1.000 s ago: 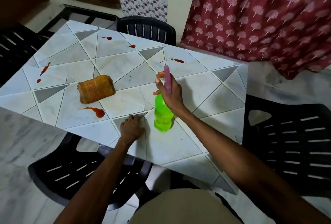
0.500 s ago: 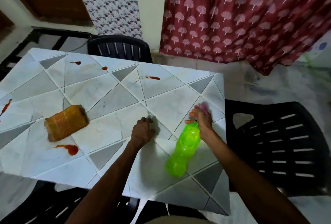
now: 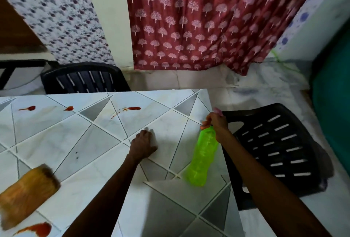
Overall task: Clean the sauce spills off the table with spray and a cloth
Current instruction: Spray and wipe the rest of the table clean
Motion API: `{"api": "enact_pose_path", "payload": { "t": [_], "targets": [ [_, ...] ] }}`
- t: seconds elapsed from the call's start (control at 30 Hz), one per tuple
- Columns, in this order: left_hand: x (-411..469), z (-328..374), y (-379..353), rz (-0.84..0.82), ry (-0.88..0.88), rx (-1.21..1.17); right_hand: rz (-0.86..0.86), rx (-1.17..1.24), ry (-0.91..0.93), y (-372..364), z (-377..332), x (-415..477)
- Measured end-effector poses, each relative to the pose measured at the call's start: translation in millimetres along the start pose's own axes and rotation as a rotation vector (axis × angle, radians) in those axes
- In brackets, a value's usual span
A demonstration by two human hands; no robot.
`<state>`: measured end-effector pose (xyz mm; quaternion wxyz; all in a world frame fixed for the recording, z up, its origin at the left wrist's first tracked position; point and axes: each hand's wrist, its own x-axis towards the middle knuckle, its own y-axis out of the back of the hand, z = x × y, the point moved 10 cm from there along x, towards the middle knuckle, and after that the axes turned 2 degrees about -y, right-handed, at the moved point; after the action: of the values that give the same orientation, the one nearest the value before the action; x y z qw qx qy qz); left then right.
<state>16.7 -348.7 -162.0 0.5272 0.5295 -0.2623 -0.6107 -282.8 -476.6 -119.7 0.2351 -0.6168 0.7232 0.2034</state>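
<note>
Green bottle [image 3: 203, 153], one, tilted, right grip [image 3: 216, 123] clamped round neck. Left grip [image 3: 142, 145] curled, empty, on desk [image 3: 56, 138]. One orange cloth [image 3: 26, 191]; four red spills [image 3: 134, 108]; two black chairs [image 3: 280, 151]; red curtain [image 3: 198, 19].

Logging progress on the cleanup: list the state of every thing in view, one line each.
spray bottle, tilted, gripped at its top by the right hand.
left hand, resting on the table, fingers curled, holding nothing.
cloth, folded, lying on the table, untouched.
sauce spills, unwiped, near the far edge and beside the cloth.
</note>
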Motion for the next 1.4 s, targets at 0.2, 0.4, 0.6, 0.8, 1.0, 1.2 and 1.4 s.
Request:
{"api": "enact_pose_path", "payload": {
  "t": [0.2,0.4,0.6,0.8,1.0,1.2,1.4],
  "targets": [
    [-1,-27,0,0.033,0.03,-0.026,-0.086,0.065,-0.094,-46,20,-8],
    [-27,-78,16,0.124,0.123,-0.11,-0.275,0.023,-0.17,-139,44,-43],
    [-60,-140,22,0.147,0.258,-0.144,-0.472,0.012,-0.179,-224,56,-93],
    [-100,-184,15,0.193,0.359,-0.19,-0.688,-0.157,-0.232,-294,98,-155],
    [-140,-210,8,0.276,0.47,-0.234,-0.87,-0.387,-0.197,-316,140,-201],
    [-159,-199,7,0.346,0.504,-0.301,-0.799,-0.415,-0.195,-264,149,-194],
    [-132,-129,11,0.337,0.369,-0.337,-0.491,-0.252,-0.219,-155,129,-149]
  ]
}}
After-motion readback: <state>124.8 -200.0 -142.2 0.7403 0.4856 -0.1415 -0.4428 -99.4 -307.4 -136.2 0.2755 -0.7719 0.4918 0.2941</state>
